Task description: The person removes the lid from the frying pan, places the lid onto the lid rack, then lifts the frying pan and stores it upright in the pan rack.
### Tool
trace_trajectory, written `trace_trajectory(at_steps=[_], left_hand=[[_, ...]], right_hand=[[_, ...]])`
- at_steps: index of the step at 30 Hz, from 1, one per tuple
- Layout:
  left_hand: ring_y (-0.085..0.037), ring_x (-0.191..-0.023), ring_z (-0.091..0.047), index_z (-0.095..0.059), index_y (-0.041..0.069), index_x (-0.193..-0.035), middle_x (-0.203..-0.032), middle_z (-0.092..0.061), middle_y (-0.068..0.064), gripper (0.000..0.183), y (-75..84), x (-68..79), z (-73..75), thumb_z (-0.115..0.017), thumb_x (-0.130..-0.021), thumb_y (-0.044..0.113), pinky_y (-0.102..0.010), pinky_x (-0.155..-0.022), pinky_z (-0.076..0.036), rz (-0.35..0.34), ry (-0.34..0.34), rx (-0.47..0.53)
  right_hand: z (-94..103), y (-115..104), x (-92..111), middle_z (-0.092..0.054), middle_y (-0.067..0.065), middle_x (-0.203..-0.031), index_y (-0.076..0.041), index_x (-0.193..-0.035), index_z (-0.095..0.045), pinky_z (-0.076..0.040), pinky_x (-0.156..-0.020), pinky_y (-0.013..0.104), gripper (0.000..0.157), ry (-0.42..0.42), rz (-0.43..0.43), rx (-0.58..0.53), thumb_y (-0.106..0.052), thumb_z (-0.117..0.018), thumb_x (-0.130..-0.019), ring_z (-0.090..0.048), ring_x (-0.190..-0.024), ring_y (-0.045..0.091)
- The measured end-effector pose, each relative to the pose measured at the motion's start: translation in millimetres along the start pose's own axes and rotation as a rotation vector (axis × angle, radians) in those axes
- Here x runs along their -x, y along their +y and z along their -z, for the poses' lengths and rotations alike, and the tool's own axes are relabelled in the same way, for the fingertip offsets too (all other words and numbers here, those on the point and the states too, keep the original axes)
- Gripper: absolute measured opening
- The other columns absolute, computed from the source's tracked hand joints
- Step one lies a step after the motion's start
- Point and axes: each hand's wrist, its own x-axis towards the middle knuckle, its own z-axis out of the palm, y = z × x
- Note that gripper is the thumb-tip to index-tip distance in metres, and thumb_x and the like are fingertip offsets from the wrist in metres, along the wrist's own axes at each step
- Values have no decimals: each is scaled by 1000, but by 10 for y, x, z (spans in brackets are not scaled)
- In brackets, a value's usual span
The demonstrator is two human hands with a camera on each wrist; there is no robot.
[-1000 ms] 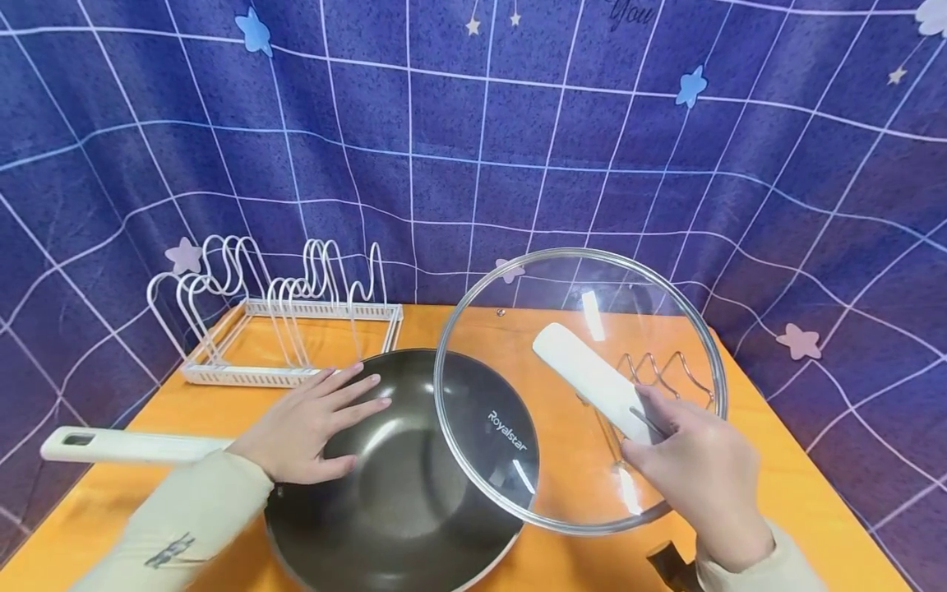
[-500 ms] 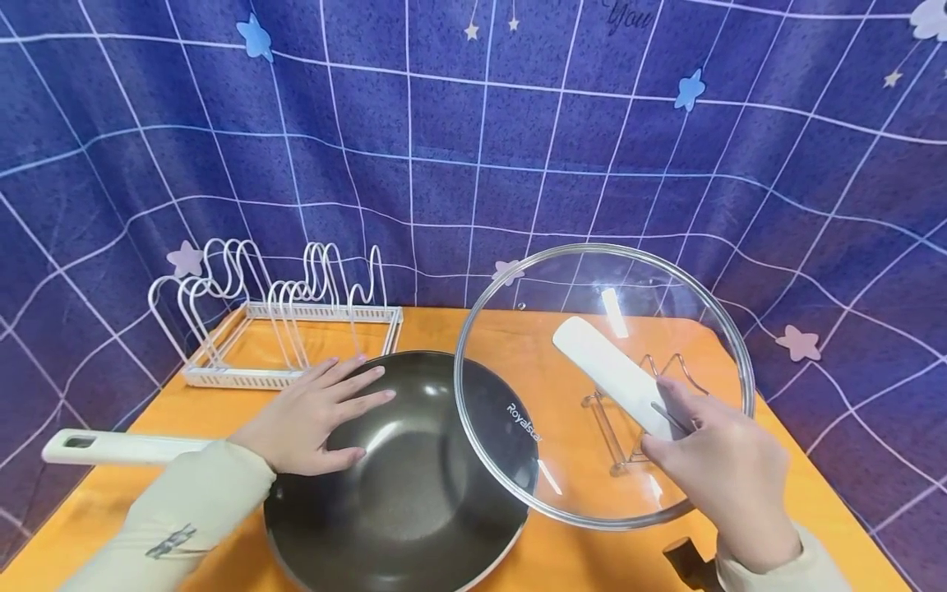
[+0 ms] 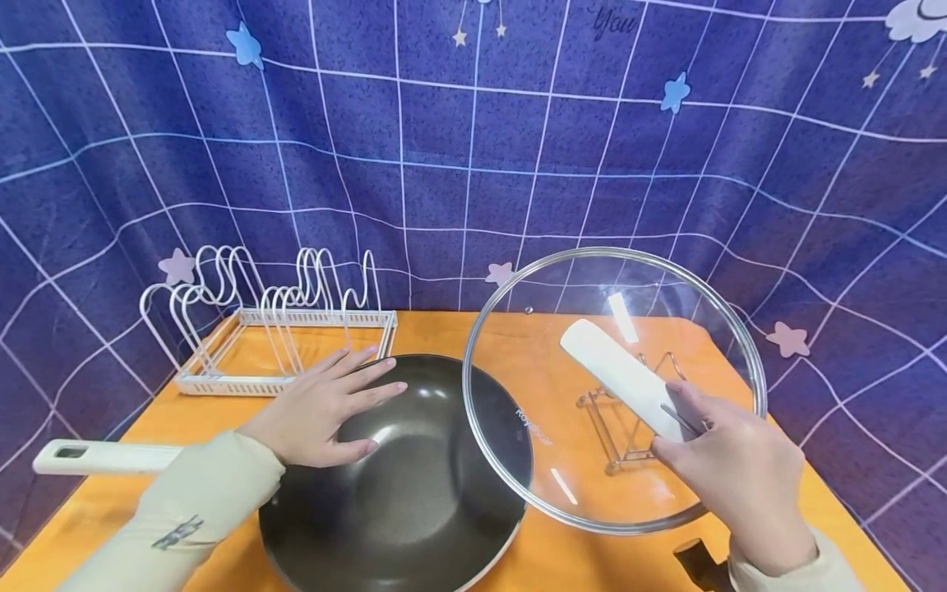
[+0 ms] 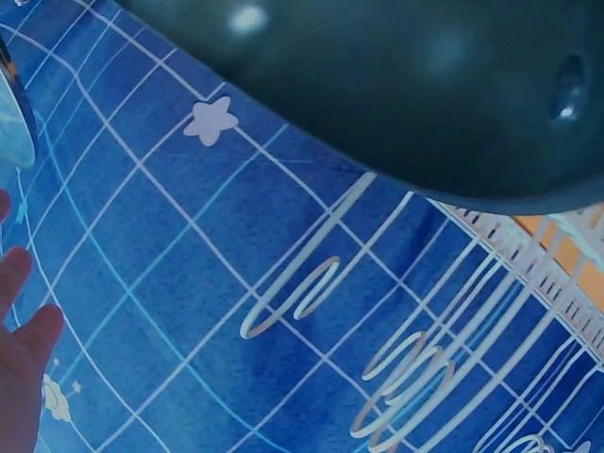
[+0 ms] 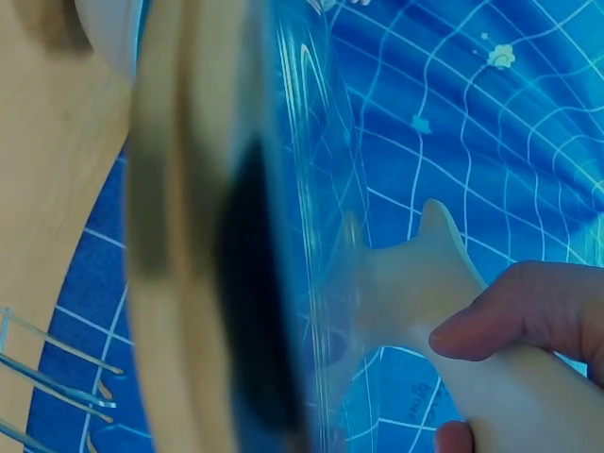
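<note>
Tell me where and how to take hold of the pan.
Grip the pan by its white handle, probably near the free end, coming from the left with the left hand. The handle sticks out leftward and looks slim enough to wrap; the pan itself is wide and round. In the head view, the left sleeve covers the handle's inner part.

A pale-gridded, blue-purple curtain (image 3: pixel 436 123) (scattered with stars (image 3: pixel 245 45), plus a white cloud (image 3: pixel 913 21) high on the right) hangs along the left, far and right sides of the orange desk (image 3: pixel 436 333).
</note>
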Motion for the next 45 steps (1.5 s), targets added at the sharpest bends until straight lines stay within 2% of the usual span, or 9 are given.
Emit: trace_trajectory(at_steps=[4,9,15,18,23,29,34,40,45], left_hand=[[-41,-128,-47,-58,16,-132,-135,-58,-14,60,12,-68,-12,-35,-97,59,-58,-101,-38,2,-14,5],[-39,-129,-47,-59,16,-132,-135,-58,-14,63,37,-155,-36,-33,-97,61,-60,-100,-39,-5,-24,28],[-39,-131,-46,-61,16,-131,-137,-57,-13,66,82,-282,-64,-27,-98,62,-58,-104,-37,-13,-37,61],[-39,-132,-45,-61,16,-131,-138,-56,-13,69,103,-345,-78,-24,-97,63,-58,-106,-35,-16,-46,65],[-39,-132,-44,-60,15,-132,-138,-56,-14,63,121,-444,-109,-35,-96,60,-60,-107,-33,-29,-43,71],[-40,-134,-43,-59,14,-133,-140,-54,-14,60,160,-607,-133,-44,-94,56,-61,-107,-34,-27,-35,98],[-40,-135,-42,-58,14,-135,-140,-53,-15,60,193,-713,-167,-61,-84,46,-60,-108,-34,-35,-40,118],[-38,-136,-41,-57,15,-135,-142,-52,-14,62,234,-794,-225,-63,-81,44,-57,-110,-32,-48,-65,120],[-38,-137,-40,-58,15,-135,-142,-52,-14,62,247,-853,-248,-65,-80,43,-57,-111,-32,-54,-58,127]], right_hand=[[75,49,-5,-70,18,-78,-7,-107,-74,-25,-36,32,55,-55,-59,35,-14,-82,-53,-54,-48,26],[95,93,10,-70,20,-79,-6,-107,-73,-25,-35,33,57,-39,-73,32,-13,-84,-52,-52,-47,25],[47,155,27,-70,21,-79,-2,-103,-74,-21,-35,31,55,126,24,0,-10,-79,-49,-55,-47,34],[33,205,22,-70,21,-77,-3,-102,-75,-19,-35,28,55,186,83,6,-12,-77,-48,-54,-45,34],[27,264,27,-68,19,-71,-4,-102,-75,-18,-34,26,54,233,141,24,-18,-73,-49,-52,-43,32],[69,291,52,-64,16,-64,-5,-101,-76,-18,-36,27,49,224,118,46,-20,-68,-55,-46,-39,27],[90,314,59,-63,16,-62,-5,-103,-75,-18,-35,29,50,212,90,59,-20,-65,-56,-42,-39,24],[131,364,85,-67,19,-72,-5,-106,-74,-20,-33,31,55,165,30,77,-16,-71,-52,-48,-43,32],[166,382,65,-68,20,-75,-5,-107,-73,-21,-33,32,57,128,-8,98,-15,-74,-52,-51,-46,33]])
